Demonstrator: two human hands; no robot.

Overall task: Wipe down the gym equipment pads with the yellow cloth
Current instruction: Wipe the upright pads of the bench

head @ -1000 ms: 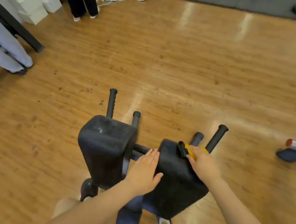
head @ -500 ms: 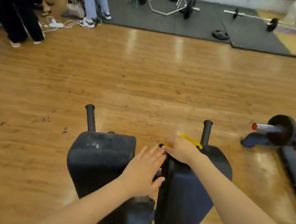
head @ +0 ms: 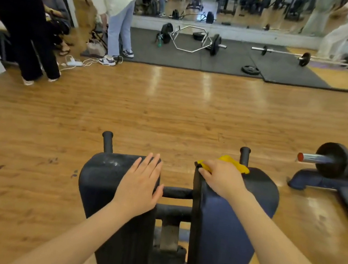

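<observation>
On the far top edge of the right pad (head: 229,227) lies the yellow cloth (head: 234,163), bunched under the right hand (head: 222,178), whose fingers curl over it and the pad's inner corner. The left hand (head: 139,185) rests flat, fingers straight and together, on the left pad (head: 104,180). Two dark crossbars (head: 177,193) join the pads. Upright handles (head: 107,142) rise behind them above the wooden floor (head: 171,113).
</observation>
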